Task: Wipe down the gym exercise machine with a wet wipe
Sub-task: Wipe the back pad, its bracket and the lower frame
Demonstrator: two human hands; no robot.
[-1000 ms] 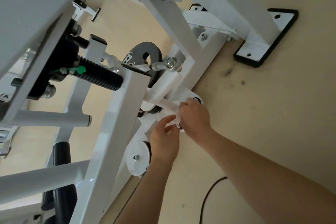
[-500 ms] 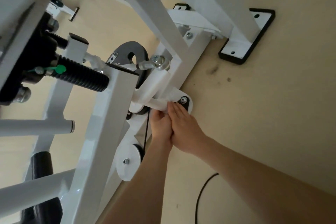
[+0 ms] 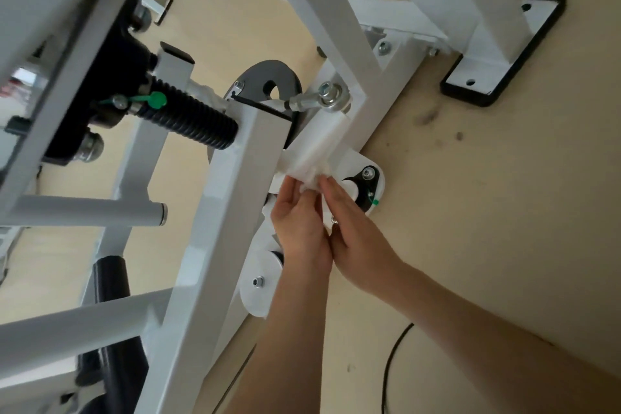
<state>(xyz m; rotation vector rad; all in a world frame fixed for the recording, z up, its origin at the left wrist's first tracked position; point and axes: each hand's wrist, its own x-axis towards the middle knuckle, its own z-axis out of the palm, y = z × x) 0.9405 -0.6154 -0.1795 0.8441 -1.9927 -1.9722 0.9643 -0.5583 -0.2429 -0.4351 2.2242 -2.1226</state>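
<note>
The white steel frame of the gym machine (image 3: 221,245) fills the left and top of the head view. A white wet wipe (image 3: 311,178) is bunched against a short white link arm (image 3: 319,141) low in the frame, beside a black and white pivot plate (image 3: 368,185). My left hand (image 3: 299,228) and my right hand (image 3: 356,239) meet there, fingertips of both pinching the wipe from either side. Most of the wipe blends with the white metal.
A black ribbed spring sleeve (image 3: 191,118) with a green tag (image 3: 156,99) runs left of my hands. A white pulley disc (image 3: 260,282) sits below them. A black-rimmed foot plate (image 3: 504,54) stands on the beige floor, and a black cable (image 3: 393,366) curves near my right forearm.
Both hands have stayed at the link arm; the fingers have spread from a tight clasp and now pinch the wipe higher on the arm. The view has shifted slightly.
</note>
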